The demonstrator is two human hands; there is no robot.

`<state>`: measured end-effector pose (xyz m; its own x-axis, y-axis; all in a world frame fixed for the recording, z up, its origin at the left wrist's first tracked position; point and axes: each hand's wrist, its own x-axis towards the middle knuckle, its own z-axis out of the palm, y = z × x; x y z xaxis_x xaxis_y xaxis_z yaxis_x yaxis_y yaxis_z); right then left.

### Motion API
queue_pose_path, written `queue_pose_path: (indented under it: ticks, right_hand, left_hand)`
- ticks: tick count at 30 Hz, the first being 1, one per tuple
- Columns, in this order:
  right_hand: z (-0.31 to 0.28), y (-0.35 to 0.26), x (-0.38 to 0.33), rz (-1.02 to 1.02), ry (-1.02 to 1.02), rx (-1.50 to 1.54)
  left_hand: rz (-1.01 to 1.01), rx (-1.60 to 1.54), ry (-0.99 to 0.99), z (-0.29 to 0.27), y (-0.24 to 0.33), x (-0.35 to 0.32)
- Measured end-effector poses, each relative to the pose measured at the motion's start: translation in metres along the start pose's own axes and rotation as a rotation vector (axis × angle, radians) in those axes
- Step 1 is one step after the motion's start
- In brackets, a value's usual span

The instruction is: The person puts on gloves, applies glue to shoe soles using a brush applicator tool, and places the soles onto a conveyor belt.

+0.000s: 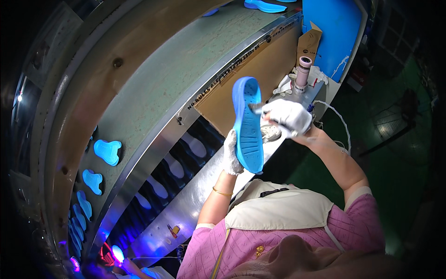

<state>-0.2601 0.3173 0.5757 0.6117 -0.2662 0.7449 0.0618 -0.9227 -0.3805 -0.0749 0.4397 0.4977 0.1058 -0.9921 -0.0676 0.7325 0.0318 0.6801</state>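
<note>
A blue shoe sole [250, 132] stands on end before me, its hollow inner face turned to the right. My left hand [232, 156], in a white glove, is closed round its lower left edge. My right hand [289, 118], gloved in white and smeared by motion, is closed on a brush [255, 107]. The brush's dark tip reaches the inside of the sole's upper part; its handle is mostly hidden by the fingers. Just below that hand, partly covered, is a pale, rounded object [271, 133] on the metal ledge.
A curved conveyor belt [153, 79] on the left carries several blue soles [107, 152]. Under its metal rim hang a cardboard sheet [260, 74] and a dark rack with pale soles [194, 144]. A pink bottle [303, 73] stands beyond my right hand. Another person's hand [127, 266] shows lower left.
</note>
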Motion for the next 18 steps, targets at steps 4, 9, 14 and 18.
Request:
queue_pose_path:
  ticks: [4, 9, 14, 18]
  right_hand:
    - [-0.012, -0.001, -0.011, -0.031, -0.183, 0.014]
    - [-0.014, 0.013, 0.000, 0.346, 0.260, 0.824]
    - [0.023, 0.003, 0.021, 0.341, 0.381, 1.899]
    - [0.047, 0.029, 0.018, 0.317, 0.320, 1.802]
  left_hand:
    - [0.012, -0.053, -0.012, 0.002, 0.005, -0.001]
    - [0.038, 0.002, 0.011, -0.017, -0.011, 0.003]
    - [-0.114, -0.046, -0.089, -0.008, -0.017, 0.003]
    - [-0.106, -0.103, -0.113, 0.022, -0.022, 0.002]
